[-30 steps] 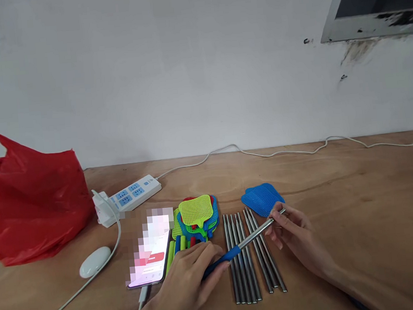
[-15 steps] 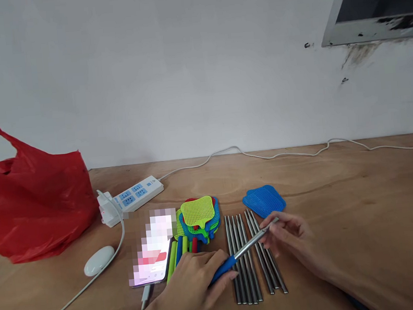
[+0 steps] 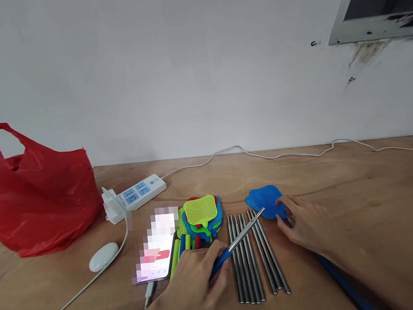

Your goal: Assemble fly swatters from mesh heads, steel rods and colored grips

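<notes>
My left hand (image 3: 191, 284) is closed around the blue handle of a metal rod (image 3: 245, 235), whose bare end points up to the right. The fingers of my right hand (image 3: 306, 223) pinch the edge of a blue mesh fly swatter head (image 3: 264, 200) near its neck; two such heads appear to overlap there. A short bit of metal shows by the thumb, and a long blue handle (image 3: 338, 278) passes beneath my right forearm. Between the hands, several metal rods (image 3: 247, 272) lie side by side in two groups. Coloured handle tubes (image 3: 175, 256) lie partly hidden behind my left hand.
A pile of mesh swatter heads, the top one yellow-green (image 3: 200, 211), lies at the middle. Left of it are a lit phone (image 3: 157, 256), a white power strip (image 3: 142, 192), a white oval device (image 3: 103, 257) and a red plastic bag (image 3: 40, 198). A white cord (image 3: 282, 156) runs along the wall.
My right hand has left the rod's bare end and moved up and right to the blue swatter head. My left hand still holds the rod by its blue handle.
</notes>
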### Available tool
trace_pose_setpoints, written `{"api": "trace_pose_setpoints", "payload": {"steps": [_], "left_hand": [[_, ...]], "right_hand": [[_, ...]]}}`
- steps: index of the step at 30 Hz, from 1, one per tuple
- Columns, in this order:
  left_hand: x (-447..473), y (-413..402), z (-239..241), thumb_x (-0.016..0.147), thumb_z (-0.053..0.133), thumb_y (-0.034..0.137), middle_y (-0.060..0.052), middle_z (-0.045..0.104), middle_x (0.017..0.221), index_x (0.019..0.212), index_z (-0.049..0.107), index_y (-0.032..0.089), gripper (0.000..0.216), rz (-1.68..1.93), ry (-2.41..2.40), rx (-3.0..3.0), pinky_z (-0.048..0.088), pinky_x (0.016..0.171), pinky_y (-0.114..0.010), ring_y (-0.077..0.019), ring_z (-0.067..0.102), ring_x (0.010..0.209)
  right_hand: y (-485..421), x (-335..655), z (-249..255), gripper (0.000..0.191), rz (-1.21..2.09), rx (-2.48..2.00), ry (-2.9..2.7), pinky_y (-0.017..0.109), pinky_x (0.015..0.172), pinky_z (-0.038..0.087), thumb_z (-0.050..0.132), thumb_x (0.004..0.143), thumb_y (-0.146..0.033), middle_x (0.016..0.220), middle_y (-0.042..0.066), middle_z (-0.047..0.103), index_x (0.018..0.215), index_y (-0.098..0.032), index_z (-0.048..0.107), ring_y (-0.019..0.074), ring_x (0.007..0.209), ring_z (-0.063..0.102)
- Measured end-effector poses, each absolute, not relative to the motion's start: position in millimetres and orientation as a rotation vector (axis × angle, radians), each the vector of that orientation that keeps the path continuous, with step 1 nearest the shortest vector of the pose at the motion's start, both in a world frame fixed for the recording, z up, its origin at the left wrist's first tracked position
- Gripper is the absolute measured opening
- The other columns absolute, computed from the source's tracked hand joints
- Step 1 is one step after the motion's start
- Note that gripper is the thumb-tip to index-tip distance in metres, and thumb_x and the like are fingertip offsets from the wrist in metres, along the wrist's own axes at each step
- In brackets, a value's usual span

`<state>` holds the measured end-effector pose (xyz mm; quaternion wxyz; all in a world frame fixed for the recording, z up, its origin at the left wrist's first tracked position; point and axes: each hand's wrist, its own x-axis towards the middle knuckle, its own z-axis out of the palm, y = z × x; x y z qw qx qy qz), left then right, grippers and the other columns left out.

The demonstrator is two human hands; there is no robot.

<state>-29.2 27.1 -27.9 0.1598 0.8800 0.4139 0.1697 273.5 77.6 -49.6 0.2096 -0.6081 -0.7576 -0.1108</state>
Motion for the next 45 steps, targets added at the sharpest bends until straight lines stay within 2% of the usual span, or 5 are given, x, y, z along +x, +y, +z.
{"api": "trace_pose_setpoints", "payload": {"steps": [7,25,34,41,45], "left_hand": [[-27.0,26.2,-26.6,0.102,0.035,0.032,-0.001,0.066,0.074,0.094,0.05,0.023,0.02,0.486,1.222,2.518,0.033,0.056,-0.03,-0.0225,0.063,0.063],[-26.5,25.3,-26.5,0.104,0.03,0.034,-0.003,0.065,0.072,0.091,0.051,0.022,0.028,0.361,1.235,2.579,0.032,0.056,-0.031,-0.0252,0.065,0.065],[-26.5,25.0,-27.5,0.104,0.029,0.033,-0.004,0.065,0.072,0.088,0.05,0.022,0.029,0.323,1.231,2.589,0.032,0.056,-0.032,-0.0257,0.065,0.065],[-25.6,25.6,-27.2,0.102,0.032,0.03,-0.003,0.065,0.07,0.085,0.049,0.022,0.025,0.361,1.21,2.607,0.03,0.055,-0.031,-0.0238,0.064,0.063],[-25.3,26.6,-25.6,0.102,0.032,0.029,-0.002,0.062,0.067,0.083,0.046,0.022,0.025,0.376,1.197,2.626,0.028,0.053,-0.031,-0.0226,0.062,0.059]], "right_hand": [[78.3,272.2,-52.8,0.032,-0.341,-1.976,-2.184,0.033,0.054,0.034,0.058,0.087,-0.036,0.097,0.012,0.077,0.114,-0.02,0.066,0.0329,0.075,0.072],[83.4,279.2,-51.0,0.029,-0.267,-1.805,-1.865,0.031,0.055,0.035,0.048,0.094,-0.033,0.07,0.006,0.071,0.09,-0.02,0.074,0.0208,0.06,0.063],[71.0,248.9,-36.1,0.034,1.326,-1.063,-0.911,0.022,0.045,0.041,0.084,0.071,-0.049,0.076,0.005,0.073,0.075,-0.019,0.069,0.0133,0.057,0.058],[56.0,232.4,-24.6,0.033,1.629,-0.94,-0.629,0.015,0.045,0.042,0.096,0.056,-0.032,0.06,-0.005,0.052,0.058,-0.018,0.066,0.0059,0.053,0.044],[54.9,232.6,-26.2,0.029,1.602,-1.011,-0.55,0.017,0.049,0.048,0.097,0.054,-0.029,0.066,-0.001,0.063,0.063,-0.018,0.071,0.0085,0.058,0.053]]}}
